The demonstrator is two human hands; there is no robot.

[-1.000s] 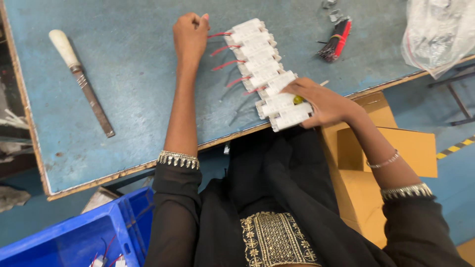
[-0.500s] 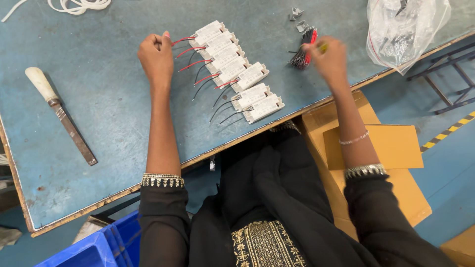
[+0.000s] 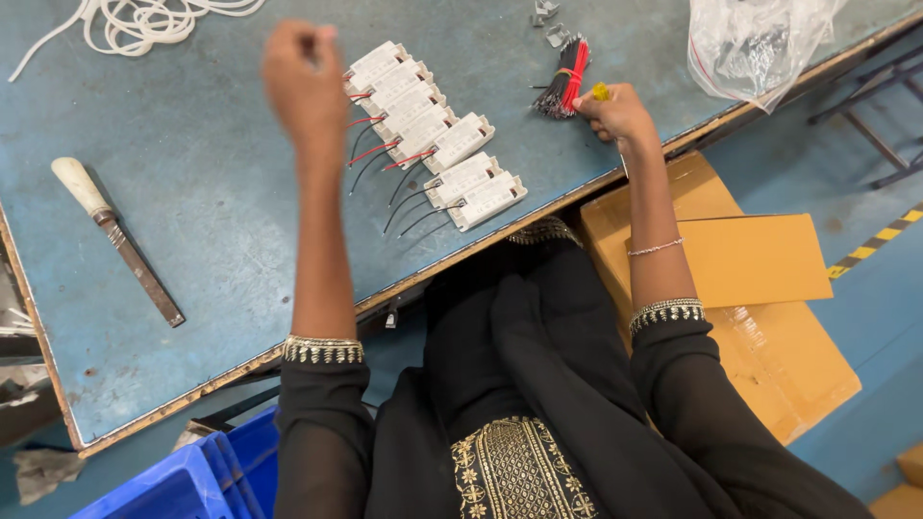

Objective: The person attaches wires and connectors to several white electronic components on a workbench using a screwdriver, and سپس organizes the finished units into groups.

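The left hand (image 3: 300, 72) is hovering above the blue table (image 3: 192, 221), fingers curled into a loose fist; whether it is pinching anything cannot be told, since the view is from the back of the hand. Just to its right, a row of small white rectangular modules (image 3: 423, 135) is lying on the table, each trailing thin red and black leads toward the near edge. The right hand (image 3: 620, 113) is resting near the table's edge, closed around a small yellow-tipped object (image 3: 600, 92), and is touching a bundle of black and red wires (image 3: 567, 79) lying beside it. A wooden-handled tool (image 3: 115, 235) is lying well apart to the left, a coil of white cord (image 3: 144, 19) is sitting at the far edge, and a clear plastic bag (image 3: 755, 43) is lying at the far right. A cardboard box (image 3: 769, 317) is standing on the floor beside the person's right arm.
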